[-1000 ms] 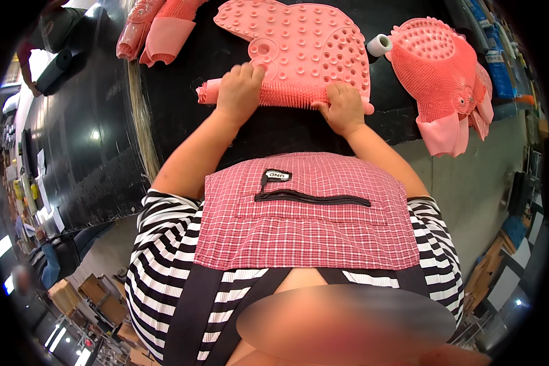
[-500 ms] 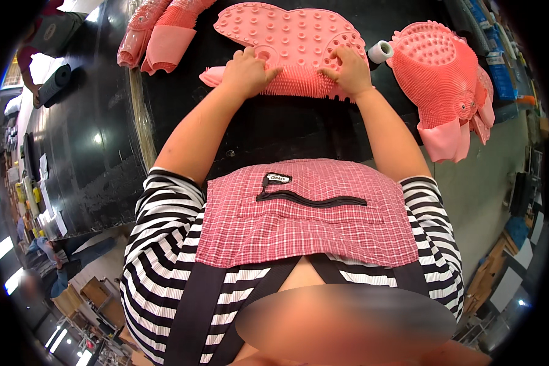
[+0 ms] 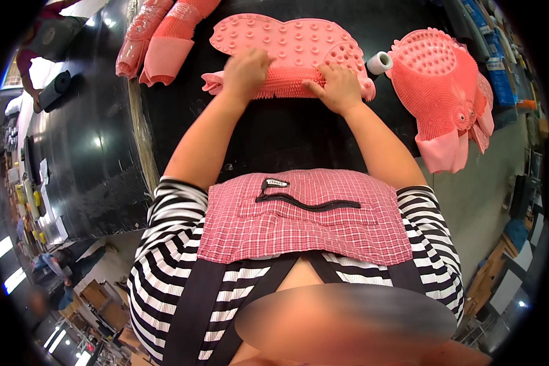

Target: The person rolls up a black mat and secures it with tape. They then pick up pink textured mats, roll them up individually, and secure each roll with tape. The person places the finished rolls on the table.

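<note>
A pink rubbery mat [image 3: 299,39], dotted with suction cups, lies cups-up on the black table. Its near edge is curled into a bristly roll [image 3: 287,84]. My left hand [image 3: 247,73] is closed over the roll's left part, its fingers somewhat blurred. On the right part, my right hand [image 3: 340,88] presses with bent fingers on top and the thumb pointing inward. The mat's far part still lies flat beyond both hands. Both ends of the roll stick out past my hands.
At the right, more pink mats [image 3: 433,91] lie in a pile over the table edge. A small white roll [image 3: 379,63] stands between them and my mat. Rolled pink mats [image 3: 171,49] lie at the upper left. Another person's hand [image 3: 36,100] is by a dark roll [image 3: 56,89].
Both hands have moved in over the mat, and its near edge is rolled a little farther away from me. The view has shifted slightly.
</note>
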Motion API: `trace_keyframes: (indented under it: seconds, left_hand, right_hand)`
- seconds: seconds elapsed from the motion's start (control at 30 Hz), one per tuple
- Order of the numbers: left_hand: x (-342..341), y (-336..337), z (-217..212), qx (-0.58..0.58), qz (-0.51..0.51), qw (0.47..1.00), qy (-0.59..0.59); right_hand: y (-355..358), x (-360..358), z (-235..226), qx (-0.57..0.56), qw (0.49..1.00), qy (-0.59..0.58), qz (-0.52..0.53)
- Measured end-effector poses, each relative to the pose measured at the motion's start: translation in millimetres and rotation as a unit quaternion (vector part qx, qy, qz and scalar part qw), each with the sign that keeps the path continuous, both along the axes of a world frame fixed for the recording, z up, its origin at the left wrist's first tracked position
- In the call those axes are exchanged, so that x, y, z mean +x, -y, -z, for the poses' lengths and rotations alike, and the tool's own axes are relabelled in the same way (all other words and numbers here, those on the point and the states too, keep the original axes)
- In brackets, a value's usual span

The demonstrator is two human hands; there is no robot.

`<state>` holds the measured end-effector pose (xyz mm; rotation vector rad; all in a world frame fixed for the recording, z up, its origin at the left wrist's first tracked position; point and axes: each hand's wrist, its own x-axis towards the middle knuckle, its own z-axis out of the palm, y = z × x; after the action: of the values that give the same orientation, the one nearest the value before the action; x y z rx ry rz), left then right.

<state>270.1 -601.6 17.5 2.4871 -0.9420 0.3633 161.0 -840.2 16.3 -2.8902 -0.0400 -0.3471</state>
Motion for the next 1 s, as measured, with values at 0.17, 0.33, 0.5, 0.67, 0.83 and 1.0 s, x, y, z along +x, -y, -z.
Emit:
trace_keyframes:
  seconds: [0.17,0.33,0.5,0.67,0.83,1.0]
  left_hand:
    - [-40.3,2.3,-12.0,0.037,0.064,0.983,0.166]
    - [23.7,41.0,-26.8,0.186,0.122,0.974,-0.031]
    - [61.8,59.0,-43.4,0.274,0.138,0.941,-0.143]
    - [81.2,63.4,-38.0,0.266,0.121,0.953,-0.076]
    - [29.3,42.9,19.7,0.028,0.129,0.981,0.143]
    - [3.6,48.8,35.7,0.201,0.095,0.972,0.068]
  right_hand:
    - [5.8,31.6,-21.3,0.1,0.985,-0.133,0.047]
    - [37.1,60.1,11.4,0.155,0.983,0.099,0.023]
    - [3.8,31.0,13.3,-0.003,0.982,0.186,-0.029]
    - [-6.3,57.8,-15.0,-0.055,0.998,-0.034,0.004]
    - [33.3,59.6,23.8,0.039,0.994,0.08,-0.058]
    - [21.4,17.9,45.3,-0.026,0.997,0.075,-0.021]
